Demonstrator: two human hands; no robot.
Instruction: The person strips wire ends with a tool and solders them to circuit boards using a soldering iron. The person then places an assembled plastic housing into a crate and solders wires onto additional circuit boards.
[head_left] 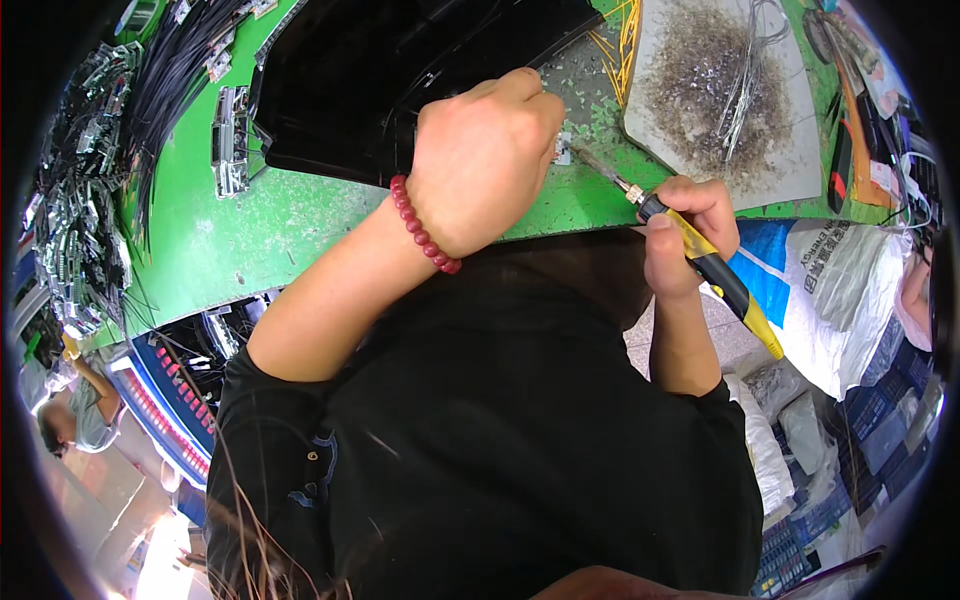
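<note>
- Right hand [670, 262]: closed pen-fashion round the soldering iron [720, 275], thumb on the near side, fingers bent over the far side. Grip sits on the black front part of the handle; yellow-and-black rear end sticks out below the hand.
- Soldering iron: slanted, metal tip aimed up and left, over the near edge of the green worktable [300, 235].
- Left hand [490, 160]: left of the iron's tip, back of hand uppermost, fingers curled well in. Fingertips mostly hidden; cannot tell whether they pinch anything. Red bead bracelet [418, 228] round the wrist.
- Small pale piece [563, 150]: between the left hand and the iron's tip, just beside both. Too small to identify; contact with the tip not clear.
- Glossy black molded panel [340, 100]: left of the iron, partly behind the left hand.
- Yellow wires [625, 50]: beyond the iron's tip.
- Light grey board [800, 180]: beyond and right of the iron, strewn with dark crumbs, thin silvery wires [740, 100] lying across it.
- Short row of narrow strips [230, 140]: well left of the iron, beside the panel.
- Black wire bundle [180, 80] and heap of silvery parts [90, 200]: farther left of the iron.
- White plastic sack [850, 300]: right of the iron's handle, below table level.
</note>
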